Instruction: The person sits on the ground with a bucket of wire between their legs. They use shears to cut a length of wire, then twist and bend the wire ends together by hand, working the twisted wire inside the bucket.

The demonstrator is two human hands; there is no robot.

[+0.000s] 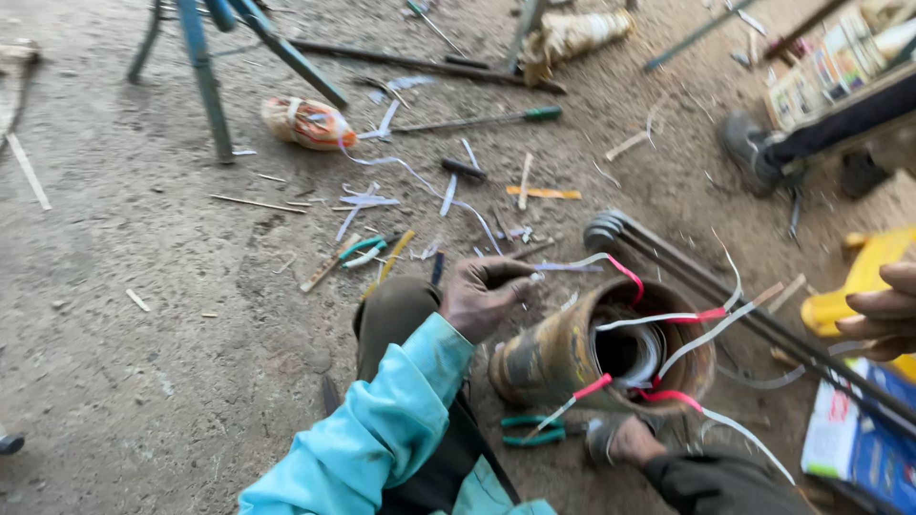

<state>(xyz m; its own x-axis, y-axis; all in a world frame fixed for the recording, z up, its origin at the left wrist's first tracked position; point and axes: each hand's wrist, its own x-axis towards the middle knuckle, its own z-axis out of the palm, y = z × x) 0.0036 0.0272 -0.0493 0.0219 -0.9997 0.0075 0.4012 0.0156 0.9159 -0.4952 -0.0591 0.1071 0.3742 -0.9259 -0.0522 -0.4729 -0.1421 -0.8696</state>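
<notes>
A rusty cylindrical motor stator [563, 353] lies on its side on the dirt floor [143, 315], its open end facing the right of the frame, with white insulated leads tipped in red sleeving [625, 272] sprouting from the winding inside. The left hand [485, 294], in a turquoise sleeve, rests just above the stator's upper left edge, fingers curled together and pinching the end of a white strip [563, 268] that runs to one red-tipped lead. The right hand [625, 441] sits low at the stator's near rim, touching it; whether its fingers are spread or clenched cannot be told, as it is mostly hidden. Green-handled pliers [534, 431] lie on the ground just beside it, under the stator. Another person's hand [883, 310] shows at the right edge, near a yellow plastic object [863, 272]. Around them the floor is littered with white strip offcuts, wood slivers, a green-handled screwdriver [477, 120], a bundle of orange-wrapped tape [307, 122] and blue metal legs [205, 76].
</notes>
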